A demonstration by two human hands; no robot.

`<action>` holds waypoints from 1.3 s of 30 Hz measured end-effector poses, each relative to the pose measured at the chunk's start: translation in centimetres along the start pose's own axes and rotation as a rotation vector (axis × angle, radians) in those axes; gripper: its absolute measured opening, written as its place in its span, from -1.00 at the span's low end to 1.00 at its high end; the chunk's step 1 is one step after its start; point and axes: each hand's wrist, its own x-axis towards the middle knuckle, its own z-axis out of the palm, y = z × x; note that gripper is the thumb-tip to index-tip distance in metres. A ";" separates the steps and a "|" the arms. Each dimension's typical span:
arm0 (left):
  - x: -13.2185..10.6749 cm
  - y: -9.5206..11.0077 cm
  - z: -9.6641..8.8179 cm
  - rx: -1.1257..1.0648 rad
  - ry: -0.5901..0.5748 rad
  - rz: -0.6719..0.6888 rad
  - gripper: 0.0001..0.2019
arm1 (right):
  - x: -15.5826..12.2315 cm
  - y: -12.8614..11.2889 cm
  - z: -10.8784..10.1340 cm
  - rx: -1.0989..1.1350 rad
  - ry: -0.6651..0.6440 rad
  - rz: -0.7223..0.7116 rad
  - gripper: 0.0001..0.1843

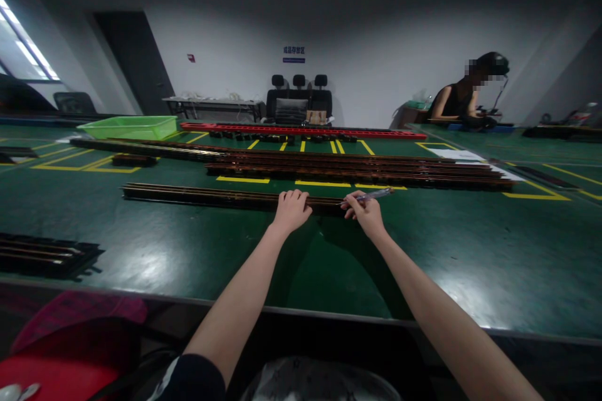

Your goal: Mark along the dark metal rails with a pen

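A long dark bar with thin coppery lines (202, 194) lies crosswise on the green table before me. My left hand (292, 210) is on it near its right part, with fingers bent over the top and closed against it. Close to the bar's right end, my right hand (364, 213) pinches a slim pen-like tool with a see-through body (374, 195). Its thin tip points left, at the bar's end; whether it touches cannot be made out. Just beyond lies a stack of similar long bars (357, 169).
A light green bin (132, 128) stands at the back left, beside a long red rail (301, 130) with small black parts (263, 137) in front. More bars (44, 254) lie at the near left edge. Across the table at right sits another person (463, 97).
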 end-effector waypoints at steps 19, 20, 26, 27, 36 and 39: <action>0.2 -0.4 0.3 0.004 -0.002 0.011 -0.60 | -0.1 -0.4 -0.1 0.085 0.230 0.055 -0.65; 0.2 -0.4 0.3 0.001 -0.002 0.012 -0.60 | -0.1 -0.4 -0.2 0.082 0.246 0.058 -0.67; 0.1 -0.3 0.2 -0.001 -0.001 0.016 -0.60 | 0.0 -0.5 -0.4 0.047 0.335 0.064 -0.74; 0.1 -0.3 0.1 0.000 -0.002 0.016 -0.60 | 0.0 -0.6 -0.4 0.040 0.348 0.066 -0.75; 0.1 0.0 -0.3 0.027 -0.036 0.002 -0.59 | 0.0 -0.8 -0.6 0.016 0.402 0.059 -0.78; 0.1 -0.1 -0.2 0.039 -0.028 0.010 -0.59 | 0.1 -0.8 -0.6 0.029 0.394 0.069 -0.80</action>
